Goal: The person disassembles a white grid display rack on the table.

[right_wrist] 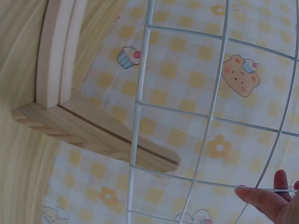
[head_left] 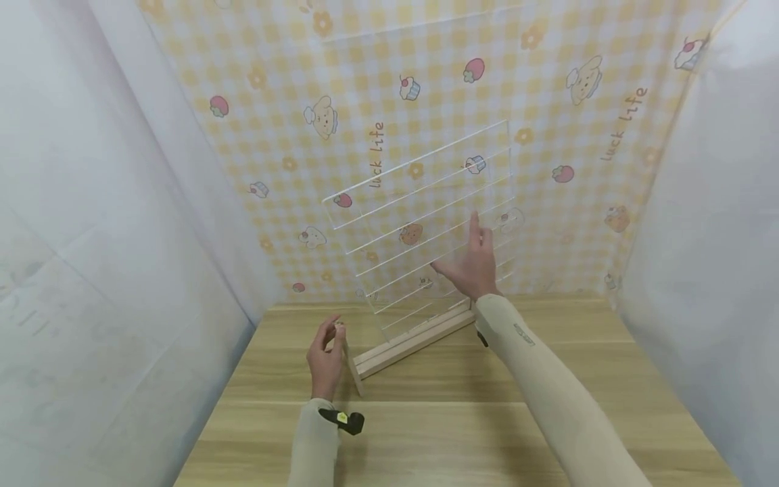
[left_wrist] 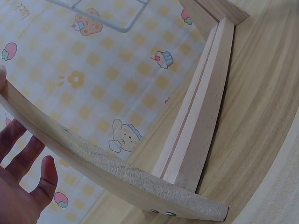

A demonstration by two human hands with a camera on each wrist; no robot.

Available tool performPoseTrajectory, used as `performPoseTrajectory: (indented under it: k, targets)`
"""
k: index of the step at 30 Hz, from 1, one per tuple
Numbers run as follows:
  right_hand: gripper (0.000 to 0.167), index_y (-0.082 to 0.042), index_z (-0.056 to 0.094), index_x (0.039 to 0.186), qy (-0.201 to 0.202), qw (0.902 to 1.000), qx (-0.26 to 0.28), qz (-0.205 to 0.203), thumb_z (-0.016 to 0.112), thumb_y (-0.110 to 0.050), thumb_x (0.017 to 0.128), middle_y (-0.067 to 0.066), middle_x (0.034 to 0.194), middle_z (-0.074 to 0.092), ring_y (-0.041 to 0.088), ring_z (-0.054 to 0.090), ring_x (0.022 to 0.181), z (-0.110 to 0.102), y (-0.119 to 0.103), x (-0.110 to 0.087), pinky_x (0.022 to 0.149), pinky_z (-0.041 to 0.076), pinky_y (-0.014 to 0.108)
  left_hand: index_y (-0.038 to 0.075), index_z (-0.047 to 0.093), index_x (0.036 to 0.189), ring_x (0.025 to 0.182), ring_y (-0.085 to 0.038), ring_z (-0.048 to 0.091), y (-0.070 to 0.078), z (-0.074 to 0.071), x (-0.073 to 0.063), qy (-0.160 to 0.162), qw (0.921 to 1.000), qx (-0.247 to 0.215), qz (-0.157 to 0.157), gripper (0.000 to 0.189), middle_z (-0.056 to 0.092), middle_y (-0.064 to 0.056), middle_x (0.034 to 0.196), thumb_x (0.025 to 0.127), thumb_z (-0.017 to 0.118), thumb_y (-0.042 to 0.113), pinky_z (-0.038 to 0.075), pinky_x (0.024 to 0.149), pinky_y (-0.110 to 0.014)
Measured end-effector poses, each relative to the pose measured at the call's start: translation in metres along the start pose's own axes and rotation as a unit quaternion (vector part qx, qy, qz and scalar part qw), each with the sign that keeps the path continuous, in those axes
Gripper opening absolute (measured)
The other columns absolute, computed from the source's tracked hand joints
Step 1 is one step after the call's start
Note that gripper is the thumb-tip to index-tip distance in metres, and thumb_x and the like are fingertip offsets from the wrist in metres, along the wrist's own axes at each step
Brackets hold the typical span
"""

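A white wire grid panel (head_left: pixel 389 233) stands tilted above a wooden stand, its lower edge apart from the grooved wooden rail (left_wrist: pixel 196 112) in the left wrist view. My right hand (head_left: pixel 476 267) holds the panel near its right side. In the right wrist view, thumb and fingers (right_wrist: pixel 268 198) pinch one of its wires. My left hand (head_left: pixel 326 358) grips the upper end of the stand's near-left wooden side piece (left_wrist: pixel 107 168), with fingers on both sides of it. Two metal fasteners (left_wrist: pixel 161 213) show low on that piece. A second side piece (right_wrist: pixel 103 135) joins the rail's far end.
The stand rests on a wood-grain table (head_left: pixel 426 433). Behind it hangs a yellow checked cloth (head_left: pixel 359 54) with printed cupcakes, strawberries and cartoon animals. Whitish sheets (head_left: pixel 109 237) line the left and right sides.
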State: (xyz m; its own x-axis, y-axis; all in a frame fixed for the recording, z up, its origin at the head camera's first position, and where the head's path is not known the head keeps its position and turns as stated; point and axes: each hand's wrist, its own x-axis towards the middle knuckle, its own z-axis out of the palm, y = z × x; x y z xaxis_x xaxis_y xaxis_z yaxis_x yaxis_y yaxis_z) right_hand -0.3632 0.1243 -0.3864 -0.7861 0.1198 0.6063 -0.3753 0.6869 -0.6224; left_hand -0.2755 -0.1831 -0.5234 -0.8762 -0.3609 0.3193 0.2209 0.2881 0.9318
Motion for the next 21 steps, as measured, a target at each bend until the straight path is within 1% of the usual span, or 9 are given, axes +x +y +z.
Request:
performPoseTrajectory:
  k: [6, 8, 11, 14, 16, 18, 21]
  targets:
    - [0.134, -0.011, 0.006, 0.162, -0.027, 0.9995, -0.01, 0.015, 0.093, -0.037, 0.064, 0.028, 0.143, 0.039, 0.042, 0.056, 0.111, -0.005, 0.018, -0.011, 0.094, 0.054, 0.054, 0.029, 0.067, 0.126, 0.103, -0.001, 0.06, -0.001, 0.001, -0.001, -0.001, 1.0, 0.001, 0.0, 0.03, 0.067, -0.002, 0.117, 0.098, 0.064, 0.039, 0.051, 0.075, -0.023]
    - [0.134, -0.014, 0.004, 0.163, -0.036, 0.9991, -0.012, 0.02, 0.092, -0.037, 0.065, 0.028, 0.145, 0.038, 0.042, 0.06, 0.104, -0.007, 0.024, -0.015, 0.092, 0.055, 0.054, 0.029, 0.067, 0.126, 0.103, 0.0, 0.06, -0.001, 0.001, 0.0, 0.0, 1.0, 0.003, 0.002, 0.03, 0.068, -0.002, 0.117, 0.098, 0.064, 0.04, 0.051, 0.075, -0.022]
    - [0.133, -0.013, 0.003, 0.163, -0.045, 0.9986, -0.021, 0.017, 0.091, -0.038, 0.066, 0.029, 0.144, 0.039, 0.041, 0.059, 0.103, -0.01, 0.033, -0.021, 0.091, 0.055, 0.055, 0.029, 0.066, 0.127, 0.103, 0.001, 0.06, 0.0, 0.001, 0.001, -0.004, 1.0, 0.006, 0.002, 0.03, 0.068, -0.003, 0.118, 0.098, 0.064, 0.039, 0.051, 0.076, -0.022]
    - [0.134, -0.013, 0.002, 0.162, -0.056, 0.9978, -0.035, 0.013, 0.091, -0.041, 0.066, 0.029, 0.141, 0.04, 0.041, 0.056, 0.108, -0.012, 0.041, -0.027, 0.093, 0.054, 0.056, 0.029, 0.066, 0.128, 0.104, 0.0, 0.06, 0.002, 0.0, 0.001, -0.014, 0.9999, 0.006, 0.001, 0.03, 0.069, -0.004, 0.119, 0.099, 0.064, 0.037, 0.051, 0.077, -0.021]
    - [0.135, -0.011, 0.002, 0.162, -0.065, 0.9968, -0.045, 0.011, 0.091, -0.043, 0.066, 0.029, 0.139, 0.041, 0.041, 0.055, 0.108, -0.012, 0.047, -0.032, 0.092, 0.054, 0.056, 0.029, 0.066, 0.128, 0.104, 0.0, 0.059, 0.003, -0.001, 0.0, -0.019, 0.9998, 0.006, -0.001, 0.03, 0.069, -0.004, 0.119, 0.099, 0.064, 0.036, 0.051, 0.077, -0.021]
    - [0.136, -0.011, 0.002, 0.162, -0.076, 0.9958, -0.05, 0.014, 0.092, -0.042, 0.066, 0.029, 0.138, 0.041, 0.04, 0.055, 0.108, -0.013, 0.052, -0.037, 0.093, 0.054, 0.055, 0.029, 0.066, 0.128, 0.104, 0.0, 0.06, 0.004, -0.003, 0.0, -0.024, 0.9997, 0.005, -0.001, 0.03, 0.069, -0.004, 0.119, 0.099, 0.064, 0.036, 0.051, 0.077, -0.021]
    - [0.137, -0.01, 0.001, 0.162, -0.09, 0.9943, -0.055, 0.019, 0.093, -0.039, 0.065, 0.029, 0.138, 0.041, 0.04, 0.055, 0.106, -0.014, 0.058, -0.044, 0.091, 0.054, 0.055, 0.027, 0.065, 0.129, 0.102, 0.002, 0.06, 0.004, -0.005, 0.0, -0.031, 0.9995, 0.01, 0.001, 0.031, 0.07, -0.006, 0.119, 0.1, 0.063, 0.035, 0.052, 0.076, -0.021]
